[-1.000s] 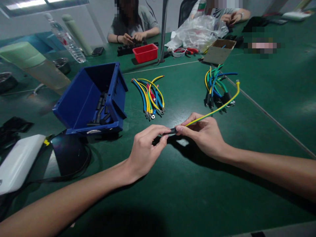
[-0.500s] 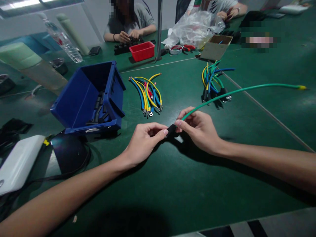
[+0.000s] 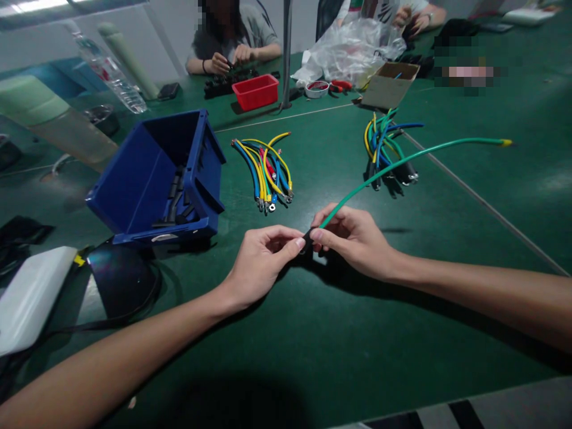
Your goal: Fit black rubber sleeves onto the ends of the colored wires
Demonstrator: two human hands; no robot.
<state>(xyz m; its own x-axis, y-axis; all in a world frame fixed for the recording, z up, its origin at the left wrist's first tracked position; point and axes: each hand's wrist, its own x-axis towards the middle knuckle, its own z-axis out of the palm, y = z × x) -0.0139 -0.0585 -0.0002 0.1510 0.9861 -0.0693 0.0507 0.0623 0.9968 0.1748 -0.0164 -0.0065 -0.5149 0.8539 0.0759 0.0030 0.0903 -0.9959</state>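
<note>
My left hand pinches a short black sleeve between thumb and fingers. My right hand is closed on the green wire where it enters the sleeve, its thumb on the sleeve's upper end. From there the wire arcs up to the right and ends in a yellow tip. The wire's lower end is hidden by the sleeve and fingers. Beyond my hands lies a bunch of yellow, blue and red wires with metal ring lugs. Farther right is a second bunch, with black sleeves near its lugs.
At left stands a blue bin with black sleeves inside. A white device and a black cap-like item lie nearer me. Across the table are a red tray, a metal post, a cardboard box and two people at work.
My right hand has moved slightly left and closer to my left hand. The green wire's yellow tip has swung left and up, and less of the black sleeve shows between my fingers.
</note>
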